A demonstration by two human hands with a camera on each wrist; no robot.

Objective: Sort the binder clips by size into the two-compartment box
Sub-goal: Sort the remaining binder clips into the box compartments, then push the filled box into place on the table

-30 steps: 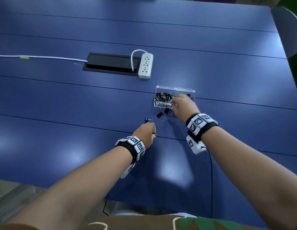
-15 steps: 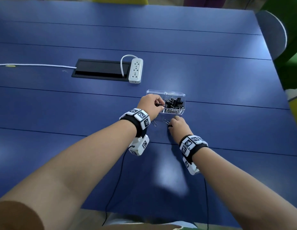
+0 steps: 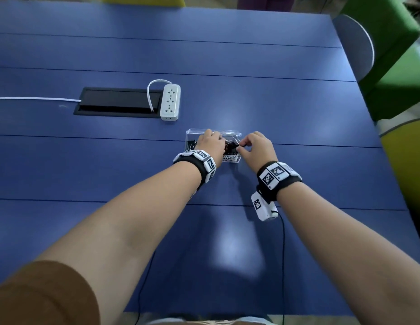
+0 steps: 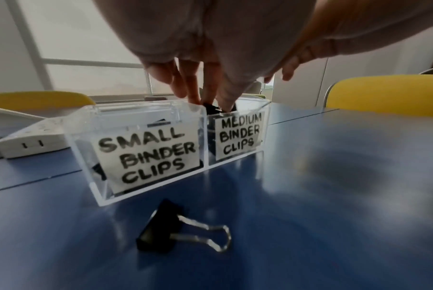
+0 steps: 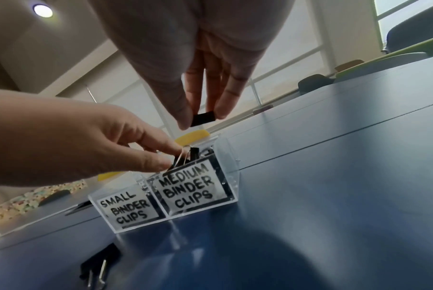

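Both hands reach forward over the box (image 3: 234,132): left hand (image 3: 210,143) pinches a clip (image 5: 183,159) in the medium compartment, right hand (image 3: 257,148) pinches another clip (image 5: 203,118) above it.

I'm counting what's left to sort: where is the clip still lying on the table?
In the left wrist view, the loose clip lies on the table just in front of the box, below its SMALL compartment.

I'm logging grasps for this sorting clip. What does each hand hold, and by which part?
The right hand pinches a black clip by its body. The left hand pinches a clip's wire handle over the medium compartment.
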